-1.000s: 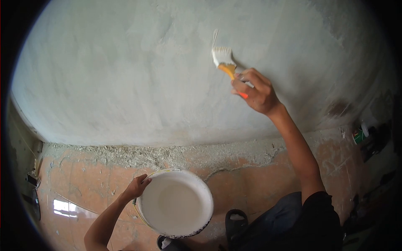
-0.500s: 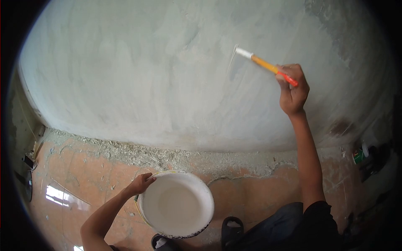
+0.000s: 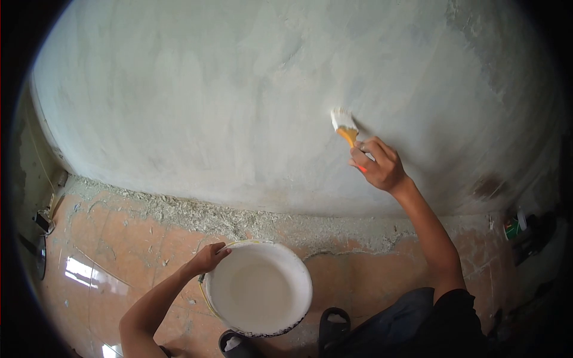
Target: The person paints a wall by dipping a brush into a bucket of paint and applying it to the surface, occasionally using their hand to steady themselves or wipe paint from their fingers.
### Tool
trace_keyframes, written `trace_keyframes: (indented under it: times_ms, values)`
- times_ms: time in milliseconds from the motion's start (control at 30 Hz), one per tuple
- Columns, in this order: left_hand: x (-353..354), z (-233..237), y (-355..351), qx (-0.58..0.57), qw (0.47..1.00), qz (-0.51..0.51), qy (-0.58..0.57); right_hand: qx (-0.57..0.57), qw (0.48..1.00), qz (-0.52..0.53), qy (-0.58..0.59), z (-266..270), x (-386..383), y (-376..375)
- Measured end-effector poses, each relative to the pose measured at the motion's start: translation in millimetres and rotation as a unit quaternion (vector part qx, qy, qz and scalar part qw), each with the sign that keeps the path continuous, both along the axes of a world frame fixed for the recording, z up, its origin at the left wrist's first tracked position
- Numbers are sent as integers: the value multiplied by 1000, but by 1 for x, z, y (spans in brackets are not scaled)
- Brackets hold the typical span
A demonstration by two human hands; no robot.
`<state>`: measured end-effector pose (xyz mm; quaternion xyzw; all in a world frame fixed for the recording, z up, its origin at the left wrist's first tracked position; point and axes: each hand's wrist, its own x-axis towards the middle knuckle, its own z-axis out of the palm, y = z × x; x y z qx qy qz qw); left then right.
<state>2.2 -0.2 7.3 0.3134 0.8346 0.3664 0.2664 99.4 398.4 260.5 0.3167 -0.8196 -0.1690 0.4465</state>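
Holding the brush [image 3: 345, 128] in wrapped fingers, the right hand [image 3: 383, 167] lies near and right of its white tip, the long axis slanting far-left toward the wall [image 3: 191, 113], while the left hand [image 3: 208, 258] grasps the far-left rim of the bucket [image 3: 301, 292].

Pale scraps [image 3: 221, 219] lie along the far edge of the orange tiled floor [image 3: 373, 277]; a green container [image 3: 512, 229] sits far right, a small dark object [image 3: 42, 222] far left.

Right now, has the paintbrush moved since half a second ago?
Yes: the paintbrush is lower on the wall, nearer the scraps along its foot.
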Motion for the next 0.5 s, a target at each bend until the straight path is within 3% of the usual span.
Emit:
trace_keyframes:
  times_ms: [100, 300, 500]
  values:
    - [-1, -2, 0, 5, 1000, -2, -1, -149, 985, 59, -64, -7, 5, 3]
    - [1, 4, 0, -11, 1000, -3, -19, -198, 980, 18, -10, 51, -4, 24]
    - [-3, -5, -1, -3, 1000, -7, -9, -132, 984, 47, 109, 109, 0, 24]
